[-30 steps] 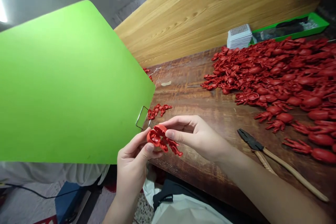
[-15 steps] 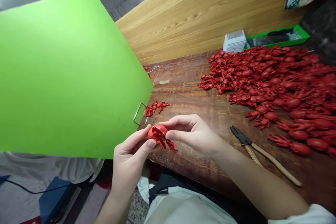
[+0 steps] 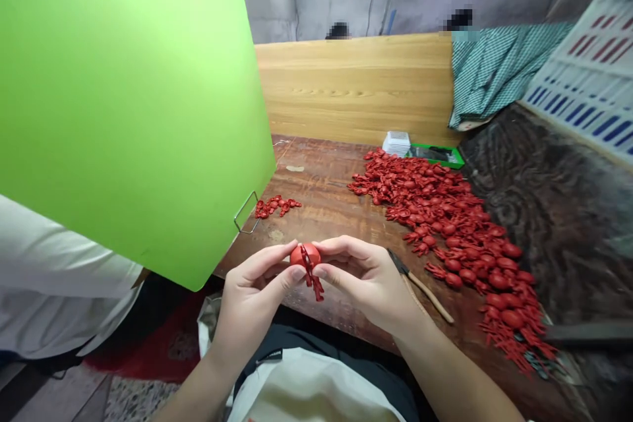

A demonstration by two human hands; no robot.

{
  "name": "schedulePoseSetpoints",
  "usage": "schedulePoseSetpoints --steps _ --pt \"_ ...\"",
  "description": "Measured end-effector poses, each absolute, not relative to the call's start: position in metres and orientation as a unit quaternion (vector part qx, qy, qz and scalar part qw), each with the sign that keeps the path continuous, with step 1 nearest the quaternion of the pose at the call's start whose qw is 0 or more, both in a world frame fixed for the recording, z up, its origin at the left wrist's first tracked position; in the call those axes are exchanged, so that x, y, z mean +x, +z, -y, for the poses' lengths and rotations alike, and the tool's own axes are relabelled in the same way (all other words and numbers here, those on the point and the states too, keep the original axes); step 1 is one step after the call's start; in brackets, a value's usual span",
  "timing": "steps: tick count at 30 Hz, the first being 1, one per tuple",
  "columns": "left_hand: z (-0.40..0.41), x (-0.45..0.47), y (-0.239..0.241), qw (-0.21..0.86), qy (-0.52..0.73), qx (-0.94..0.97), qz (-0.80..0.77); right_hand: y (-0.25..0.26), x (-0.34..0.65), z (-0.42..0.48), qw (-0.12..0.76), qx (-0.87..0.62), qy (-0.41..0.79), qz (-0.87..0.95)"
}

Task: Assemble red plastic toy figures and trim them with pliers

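Note:
A small red plastic crab-like piece with dangling legs is pinched between both hands at the near edge of the brown wooden table. My left hand grips its left side with thumb and forefinger. My right hand grips its right side the same way. The round shell faces up and the legs hang below the fingers.
A big heap of red crab pieces covers the table's right half. Pliers with wooden handles lie beside my right hand. A few red bits lie near a green board with a wire clip. White box and green tray sit at the back.
The camera has tilted up, showing the back wall and cloth. The red piece has been turned between my fingers, its legs now hanging straight down; both hands stay pinched on it.

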State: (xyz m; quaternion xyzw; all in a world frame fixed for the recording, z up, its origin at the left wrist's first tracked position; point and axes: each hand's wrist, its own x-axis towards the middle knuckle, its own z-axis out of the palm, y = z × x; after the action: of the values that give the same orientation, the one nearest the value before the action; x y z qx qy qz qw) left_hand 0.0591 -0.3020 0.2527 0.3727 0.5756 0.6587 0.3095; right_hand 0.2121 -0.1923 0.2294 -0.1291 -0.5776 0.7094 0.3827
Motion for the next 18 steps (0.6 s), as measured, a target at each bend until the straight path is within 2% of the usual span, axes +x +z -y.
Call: schedulePoseSetpoints --steps 10,18 --pt "0.328 0.056 0.258 0.34 0.707 0.394 -0.478 0.265 0.217 0.222 0.393 -0.114 0.649 0.642" --pt "0.329 0.052 0.257 0.268 0.72 0.419 -0.484 0.26 0.211 0.233 0.421 -0.122 0.608 0.662"
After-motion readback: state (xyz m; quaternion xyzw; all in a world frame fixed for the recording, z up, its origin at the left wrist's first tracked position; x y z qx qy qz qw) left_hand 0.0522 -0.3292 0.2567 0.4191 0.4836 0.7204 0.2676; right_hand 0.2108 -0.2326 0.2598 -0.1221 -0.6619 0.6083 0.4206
